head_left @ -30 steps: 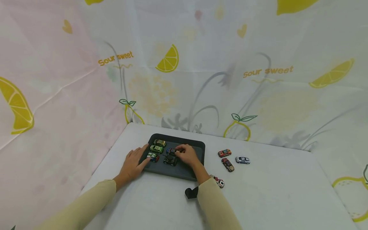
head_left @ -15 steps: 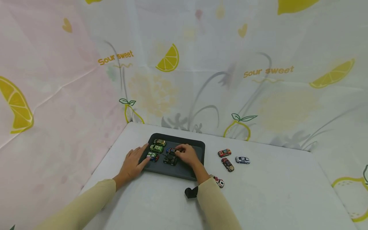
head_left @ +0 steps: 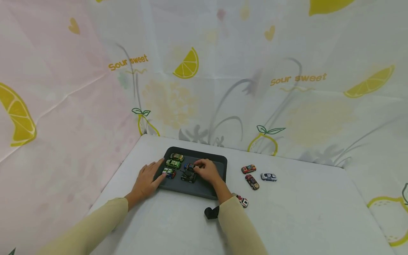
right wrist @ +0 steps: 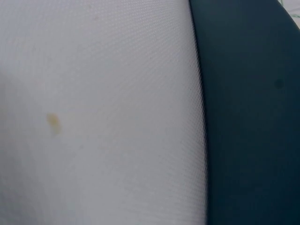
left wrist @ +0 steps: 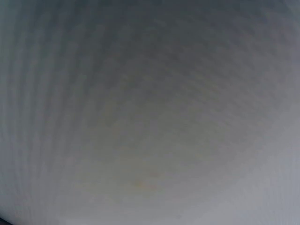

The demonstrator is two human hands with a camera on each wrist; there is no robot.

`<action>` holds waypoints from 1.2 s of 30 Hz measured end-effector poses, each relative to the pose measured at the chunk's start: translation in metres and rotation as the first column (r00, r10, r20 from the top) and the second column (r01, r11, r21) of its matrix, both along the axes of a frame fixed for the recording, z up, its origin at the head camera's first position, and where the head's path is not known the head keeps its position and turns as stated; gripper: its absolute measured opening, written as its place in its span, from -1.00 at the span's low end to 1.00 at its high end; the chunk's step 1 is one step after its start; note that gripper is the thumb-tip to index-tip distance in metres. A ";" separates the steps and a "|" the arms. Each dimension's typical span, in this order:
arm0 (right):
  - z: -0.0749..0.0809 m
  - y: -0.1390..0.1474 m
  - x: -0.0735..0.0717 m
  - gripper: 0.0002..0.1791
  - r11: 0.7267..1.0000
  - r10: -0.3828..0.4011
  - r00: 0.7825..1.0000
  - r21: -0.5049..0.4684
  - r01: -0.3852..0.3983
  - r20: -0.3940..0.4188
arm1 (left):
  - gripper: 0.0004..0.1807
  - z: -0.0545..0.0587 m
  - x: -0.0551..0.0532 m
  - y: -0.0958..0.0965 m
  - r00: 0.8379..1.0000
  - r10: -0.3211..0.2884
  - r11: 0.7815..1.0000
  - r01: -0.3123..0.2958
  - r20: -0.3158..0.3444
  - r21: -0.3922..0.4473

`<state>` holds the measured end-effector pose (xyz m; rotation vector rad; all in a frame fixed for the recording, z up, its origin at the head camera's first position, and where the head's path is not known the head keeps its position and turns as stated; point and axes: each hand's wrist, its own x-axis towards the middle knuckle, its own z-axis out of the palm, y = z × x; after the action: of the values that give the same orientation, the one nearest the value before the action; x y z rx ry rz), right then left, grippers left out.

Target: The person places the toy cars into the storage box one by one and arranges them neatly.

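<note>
In the head view a dark grey tray (head_left: 204, 154) lies on the white table. My right hand (head_left: 208, 171) reaches over its right side and pinches a blue toy car (head_left: 188, 166) between thumb and fingers, which cover its right end. Close in front of that car stands a black toy tank (head_left: 188, 176). A yellow-green toy car (head_left: 176, 157), a green toy car (head_left: 173, 164) and a green, white and blue toy car (head_left: 169, 173) form a column at the tray's left. My left hand (head_left: 146, 179) rests at the left rim, fingers extended, thumb beside the nearest car.
Right of the tray lie a red toy car (head_left: 248, 169), a dark red one (head_left: 252, 182) and a white-and-blue one (head_left: 269, 177). The right sleeve partly hides a white-and-red car (head_left: 244, 202). A black object (head_left: 211, 213) shows beside that sleeve. Printed cloth walls rise behind and left.
</note>
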<state>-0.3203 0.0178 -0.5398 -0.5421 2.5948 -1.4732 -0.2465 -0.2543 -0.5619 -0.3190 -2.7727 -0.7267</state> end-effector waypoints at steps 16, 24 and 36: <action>0.006 0.001 -0.002 -0.65 0.997 -0.067 0.997 -0.033 0.068 0.041 | -0.30 0.000 -0.002 0.003 1.000 -0.003 1.000 0.003 -0.031 0.018; 0.021 0.011 -0.002 -0.41 0.998 -0.055 0.998 -0.007 0.055 -0.020 | -0.29 0.003 0.004 0.000 1.000 0.004 1.000 -0.004 0.010 0.000; 0.048 0.159 -0.014 -0.05 0.812 -0.205 0.926 0.473 0.342 -0.317 | -0.31 0.001 0.003 0.000 1.000 -0.011 1.000 0.011 -0.013 0.011</action>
<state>-0.3346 0.1765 -0.4923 -0.3026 3.2100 -0.7012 -0.2432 -0.2542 -0.5614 -0.3361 -2.7559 -0.7404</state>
